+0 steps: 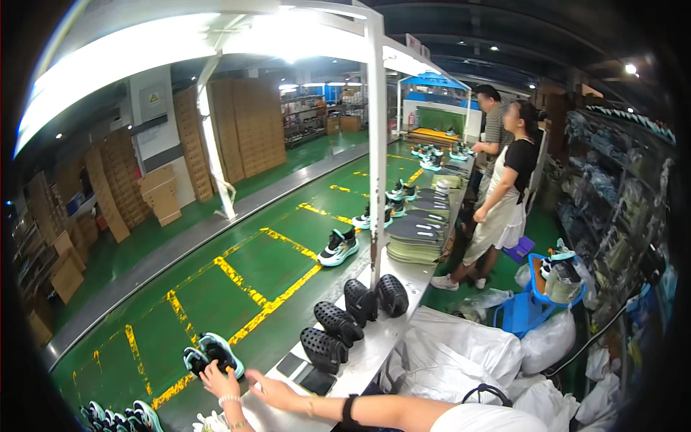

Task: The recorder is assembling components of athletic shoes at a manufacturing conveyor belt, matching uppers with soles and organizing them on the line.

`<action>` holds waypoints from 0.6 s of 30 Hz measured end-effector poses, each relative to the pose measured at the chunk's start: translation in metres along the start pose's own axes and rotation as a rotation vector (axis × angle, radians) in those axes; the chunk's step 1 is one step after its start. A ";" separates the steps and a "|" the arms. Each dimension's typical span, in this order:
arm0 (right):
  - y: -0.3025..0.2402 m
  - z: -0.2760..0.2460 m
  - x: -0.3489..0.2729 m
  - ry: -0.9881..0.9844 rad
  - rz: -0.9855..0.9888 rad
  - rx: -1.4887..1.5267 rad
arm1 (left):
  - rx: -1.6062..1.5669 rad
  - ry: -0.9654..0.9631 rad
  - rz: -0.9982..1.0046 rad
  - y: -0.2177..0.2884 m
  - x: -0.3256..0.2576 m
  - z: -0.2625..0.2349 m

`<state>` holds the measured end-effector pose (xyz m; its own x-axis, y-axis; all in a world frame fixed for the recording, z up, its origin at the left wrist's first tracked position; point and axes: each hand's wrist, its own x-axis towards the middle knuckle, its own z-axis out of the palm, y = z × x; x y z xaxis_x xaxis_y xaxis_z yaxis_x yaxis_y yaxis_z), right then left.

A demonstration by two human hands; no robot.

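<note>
A pair of black sneakers with pale turquoise soles (pixel 226 351) sits side by side on the green conveyor belt at the lower left. My left hand (pixel 218 383) grips the near end of the pair, its fingers bent over the shoe openings and partly hidden there. Just right of it, my right hand (pixel 270 391) is open beside the shoes, fingers apart and holding nothing. Several black perforated clog-like shoe forms (pixel 324 349) stand along the white ledge, beyond my right hand. Next to them on the ledge lies a flat dark pad (pixel 315 381).
A white post (pixel 376 144) rises from the ledge. Stacked insoles (pixel 416 241) and more sneakers (pixel 338 248) line the belt further off. Two people stand at the right, one in a pale apron (pixel 497 194). White sacks (pixel 461 353) and a blue stool (pixel 520 313) fill the near right.
</note>
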<state>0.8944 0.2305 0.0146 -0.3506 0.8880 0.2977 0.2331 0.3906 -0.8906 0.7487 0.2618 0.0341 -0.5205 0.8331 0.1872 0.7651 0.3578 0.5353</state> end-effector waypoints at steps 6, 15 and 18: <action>0.022 -0.045 -0.078 -0.104 0.164 0.019 | -0.377 -0.174 0.336 -0.013 -0.099 0.031; 0.011 -0.053 -0.087 0.030 0.065 -0.057 | -0.400 -0.143 0.418 -0.022 -0.144 0.062; 0.028 -0.055 -0.085 0.141 -0.057 -0.068 | -0.179 -0.005 0.629 -0.008 -0.140 0.071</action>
<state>0.9807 0.1790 -0.0165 -0.2355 0.8874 0.3964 0.2790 0.4524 -0.8470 0.8424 0.1723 -0.0546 0.0081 0.8626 0.5058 0.8480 -0.2740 0.4536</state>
